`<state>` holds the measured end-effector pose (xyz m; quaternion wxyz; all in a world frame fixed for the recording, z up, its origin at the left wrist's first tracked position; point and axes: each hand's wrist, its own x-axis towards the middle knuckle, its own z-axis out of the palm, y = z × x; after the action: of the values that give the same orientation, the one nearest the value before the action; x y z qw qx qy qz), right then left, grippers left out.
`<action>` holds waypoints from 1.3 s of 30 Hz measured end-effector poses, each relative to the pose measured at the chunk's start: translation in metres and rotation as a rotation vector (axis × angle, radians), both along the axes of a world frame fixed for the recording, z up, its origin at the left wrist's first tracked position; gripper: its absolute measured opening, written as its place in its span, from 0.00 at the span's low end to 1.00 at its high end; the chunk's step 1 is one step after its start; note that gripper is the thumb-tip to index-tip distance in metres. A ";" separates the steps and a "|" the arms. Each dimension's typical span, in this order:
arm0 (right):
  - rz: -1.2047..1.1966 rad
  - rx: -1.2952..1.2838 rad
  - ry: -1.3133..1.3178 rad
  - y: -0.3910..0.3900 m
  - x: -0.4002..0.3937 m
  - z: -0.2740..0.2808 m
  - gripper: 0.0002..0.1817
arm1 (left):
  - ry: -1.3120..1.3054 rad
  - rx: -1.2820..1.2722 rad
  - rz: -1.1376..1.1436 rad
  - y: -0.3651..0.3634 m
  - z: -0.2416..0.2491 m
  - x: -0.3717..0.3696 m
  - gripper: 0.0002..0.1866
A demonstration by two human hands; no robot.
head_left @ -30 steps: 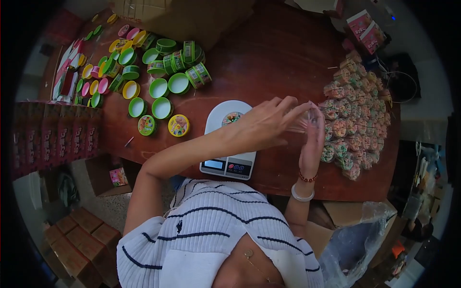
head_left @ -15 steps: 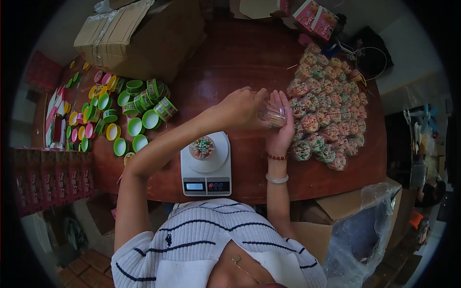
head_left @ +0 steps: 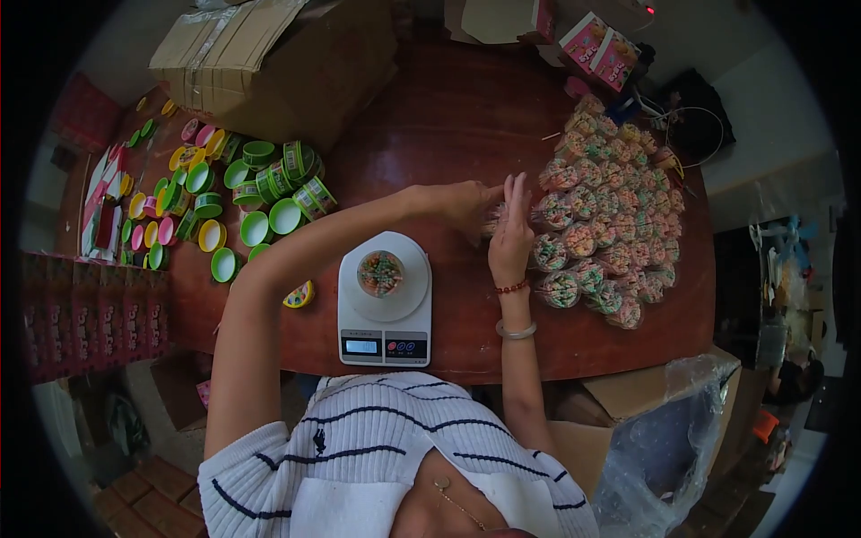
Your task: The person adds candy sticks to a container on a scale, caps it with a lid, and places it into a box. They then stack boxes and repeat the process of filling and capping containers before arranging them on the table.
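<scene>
From here I see the left arm (head_left: 332, 240) bent at the elbow and slanting across the chest; the left hand (head_left: 466, 211) (its fingertips are hidden from me) meets the right hand (head_left: 511, 238), which has fingers straight and together. The right arm (head_left: 522, 386) reaches nearly straight forward.

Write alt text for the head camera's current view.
A person's left hand and right hand close in around a mostly hidden object, beside clustered clear containers of multicoloured pieces. A similar filled container sits on a white digital scale; green, yellow and pink tubs lie farther left.
</scene>
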<state>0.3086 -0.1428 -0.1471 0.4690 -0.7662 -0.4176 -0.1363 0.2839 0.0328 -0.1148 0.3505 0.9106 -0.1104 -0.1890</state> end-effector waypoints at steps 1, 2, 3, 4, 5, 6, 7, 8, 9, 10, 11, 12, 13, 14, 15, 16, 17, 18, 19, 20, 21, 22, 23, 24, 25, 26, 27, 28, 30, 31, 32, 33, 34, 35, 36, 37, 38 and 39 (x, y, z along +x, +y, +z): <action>-0.009 0.003 0.014 0.001 -0.001 0.000 0.34 | -0.001 -0.003 0.005 0.006 0.002 -0.003 0.49; -0.007 0.000 0.015 0.001 -0.002 0.000 0.34 | -0.042 0.084 -0.036 0.014 0.004 -0.010 0.51; 0.009 0.010 0.048 0.001 -0.002 0.003 0.33 | -0.084 0.172 -0.077 0.022 0.004 -0.017 0.53; 0.018 0.014 0.064 0.000 -0.004 0.008 0.33 | -0.085 0.170 -0.076 0.028 0.006 -0.026 0.53; 0.027 0.018 0.081 -0.001 -0.006 0.014 0.33 | -0.296 0.192 -0.012 0.033 0.009 -0.036 0.48; 0.003 0.013 0.265 -0.003 -0.012 0.028 0.32 | -0.505 0.215 0.054 0.036 0.015 -0.042 0.43; -0.005 0.011 0.359 0.000 -0.014 0.035 0.31 | -0.504 0.217 0.058 0.035 0.027 -0.044 0.43; -0.017 0.010 0.452 0.002 -0.016 0.042 0.31 | -0.474 -0.013 0.133 0.034 0.039 -0.044 0.37; 0.013 0.117 0.391 0.008 -0.015 0.045 0.30 | -0.439 -0.245 0.208 0.031 0.051 -0.045 0.30; 0.042 0.220 0.330 0.012 -0.016 0.047 0.29 | -0.435 -0.248 0.214 0.025 0.061 -0.050 0.30; 0.072 0.324 0.269 0.016 -0.017 0.050 0.28 | -0.351 -0.329 0.278 0.017 0.070 -0.055 0.24; 0.076 0.331 0.242 0.020 -0.022 0.056 0.28 | -0.267 -0.408 0.346 0.011 0.074 -0.059 0.19; 0.088 0.325 0.251 0.023 -0.029 0.064 0.28 | -0.262 -0.410 0.361 0.007 0.071 -0.062 0.19; 0.102 0.347 0.362 0.024 -0.038 0.072 0.28 | -0.239 -0.587 0.443 0.003 0.067 -0.065 0.17; 0.118 0.369 0.473 0.025 -0.046 0.077 0.29 | -0.219 -0.762 0.525 0.003 0.064 -0.072 0.15; 0.195 0.398 0.580 0.024 -0.053 0.079 0.30 | -0.216 -0.758 0.545 0.004 0.075 -0.085 0.15; 0.206 0.394 0.593 0.022 -0.057 0.076 0.30 | -0.285 -0.613 0.562 0.006 0.087 -0.101 0.12; 0.227 0.334 0.474 0.017 -0.058 0.071 0.30 | -0.347 -0.467 0.571 0.008 0.103 -0.119 0.10; 0.244 0.278 0.349 0.012 -0.057 0.066 0.30 | -0.404 -0.324 0.534 0.012 0.112 -0.139 0.09; 0.189 0.167 0.254 0.004 -0.049 0.054 0.29 | -0.463 -0.181 0.493 0.017 0.121 -0.159 0.08; 0.133 0.062 0.156 -0.004 -0.041 0.042 0.28 | -0.450 -0.118 0.475 0.018 0.133 -0.176 0.07; 0.135 0.078 0.328 -0.010 -0.037 0.026 0.27 | -0.441 -0.120 0.474 0.016 0.132 -0.191 0.07; 0.129 0.075 0.451 -0.017 -0.028 0.014 0.27 | -0.419 -0.092 0.475 0.014 0.131 -0.203 0.07; 0.116 0.075 0.573 -0.024 -0.020 0.002 0.28 | -0.399 -0.064 0.475 0.011 0.130 -0.210 0.07; 0.113 0.074 0.574 -0.027 -0.014 -0.005 0.28 | -0.398 -0.065 0.474 0.006 0.130 -0.213 0.07; 0.117 0.074 0.576 -0.028 -0.010 -0.010 0.27 | -0.315 -0.039 0.515 0.001 0.130 -0.216 0.06; 0.122 0.074 0.579 -0.026 -0.011 -0.005 0.27 | -0.232 -0.011 0.555 -0.002 0.129 -0.217 0.05; 0.122 0.075 0.579 -0.023 -0.015 0.001 0.27 | -0.232 -0.010 0.555 -0.003 0.127 -0.217 0.05; 0.124 0.105 0.610 -0.020 -0.024 0.015 0.29 | -0.325 0.100 0.513 -0.006 0.117 -0.216 0.04; 0.121 0.105 0.609 -0.021 -0.023 0.014 0.29 | -0.326 0.099 0.510 -0.007 0.112 -0.214 0.04; 0.135 0.051 0.560 -0.020 -0.021 0.013 0.33 | -0.344 0.205 0.442 -0.007 0.107 -0.212 0.05; 0.148 -0.002 0.512 -0.018 -0.021 0.017 0.37 | -0.363 0.310 0.372 -0.007 0.104 -0.210 0.06; 0.142 0.000 0.508 -0.017 -0.021 0.022 0.37 | -0.368 0.310 0.367 -0.006 0.101 -0.209 0.06; 0.135 -0.092 0.425 -0.016 -0.022 0.029 0.40 | -0.423 0.314 0.306 -0.004 0.098 -0.208 0.07; 0.126 -0.183 0.343 -0.013 -0.024 0.034 0.43 | -0.477 0.317 0.244 -0.003 0.097 -0.206 0.09; 0.135 -0.174 0.286 -0.009 -0.024 0.031 0.44 | -0.479 0.314 0.237 -0.003 0.098 -0.204 0.09; 0.130 -0.173 0.286 -0.006 -0.019 0.024 0.44 | -0.430 0.301 0.241 -0.002 0.099 -0.203 0.10; 0.146 -0.178 0.248 -0.003 -0.014 0.018 0.44 | -0.377 0.288 0.249 -0.001 0.100 -0.203 0.12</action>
<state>0.2943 -0.1459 -0.1293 0.4560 -0.7832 -0.4216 0.0314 0.0813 0.0318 -0.0145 0.2112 0.9768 -0.0331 0.0149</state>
